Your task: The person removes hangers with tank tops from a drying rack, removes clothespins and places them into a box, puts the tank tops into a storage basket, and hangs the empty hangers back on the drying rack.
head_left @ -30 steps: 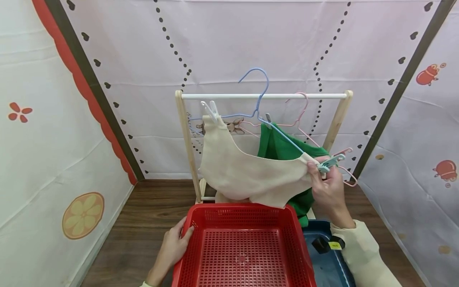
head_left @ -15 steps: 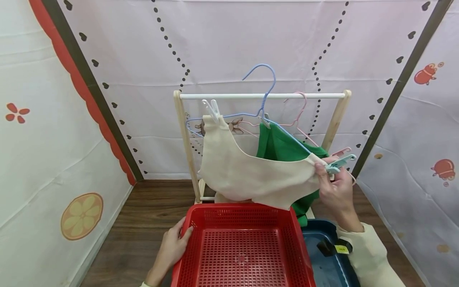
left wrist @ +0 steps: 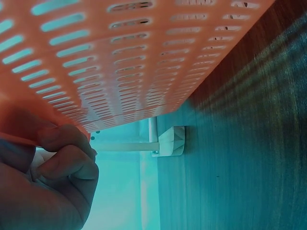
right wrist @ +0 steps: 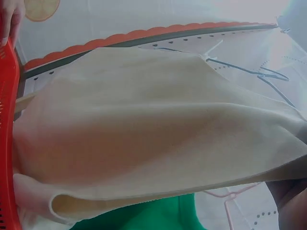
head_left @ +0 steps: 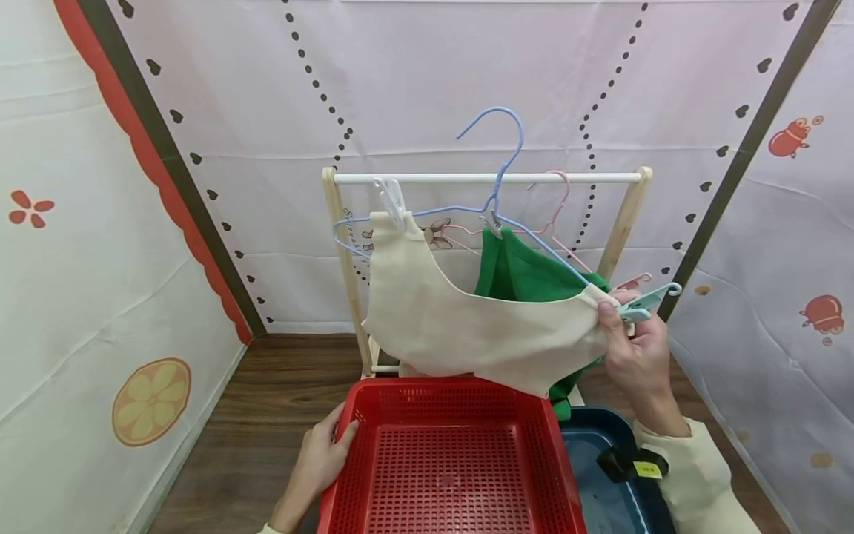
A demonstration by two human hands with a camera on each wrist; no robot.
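Note:
My right hand [head_left: 640, 360] pinches the right shoulder of a cream tank top [head_left: 460, 334], beside a mint clothespin [head_left: 647, 302]. Threaded through the top is a blue hanger [head_left: 472, 210]; its hook rises above the rack's rod, in front of it. A white clothespin [head_left: 392, 202] clips the left shoulder. In the right wrist view the cream cloth [right wrist: 158, 129] fills the middle. My left hand [head_left: 320, 452] holds the left rim of a red perforated basket [head_left: 460, 397]; the left wrist view shows its fingers [left wrist: 69, 163] curled at the basket's edge.
Behind the top stands a wooden rack with a white rod [head_left: 427, 179]. A green garment [head_left: 527, 271] hangs there on a pink hanger [head_left: 559, 211]. A blue tub [head_left: 600, 426] sits right of the basket on the brown wooden surface [head_left: 267, 415]. Patterned cloth walls surround it.
My right hand has moved to the right, pulling the tank top's shoulder and mint clothespin along. The blue hanger's hook has shifted right and up. My left hand stays on the basket.

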